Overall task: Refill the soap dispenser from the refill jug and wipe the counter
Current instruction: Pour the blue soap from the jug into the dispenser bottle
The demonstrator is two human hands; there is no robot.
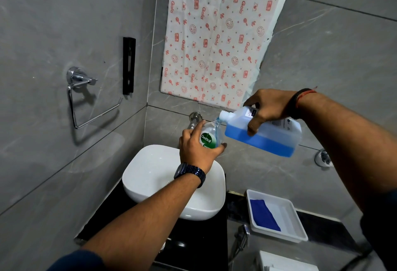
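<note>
My left hand (196,149) grips a clear soap dispenser bottle (209,136) with a green Dettol label, held above the far edge of the white basin (150,169). The bottle has no pump on it. My right hand (267,110) holds a translucent refill jug (272,139), tipped to the left, about half full of blue liquid. A thin blue stream runs from the jug's spout (223,116) into the bottle's open neck. A blue cloth (265,215) lies in a white tray (298,227) on the black counter (322,227) at the right.
A chrome tap (194,119) juts from the grey tiled wall behind the bottle. A chrome towel ring (86,99) hangs on the left wall. A patterned white-and-red sheet (217,34) covers the wall above. A hose sprayer (240,240) hangs below the counter.
</note>
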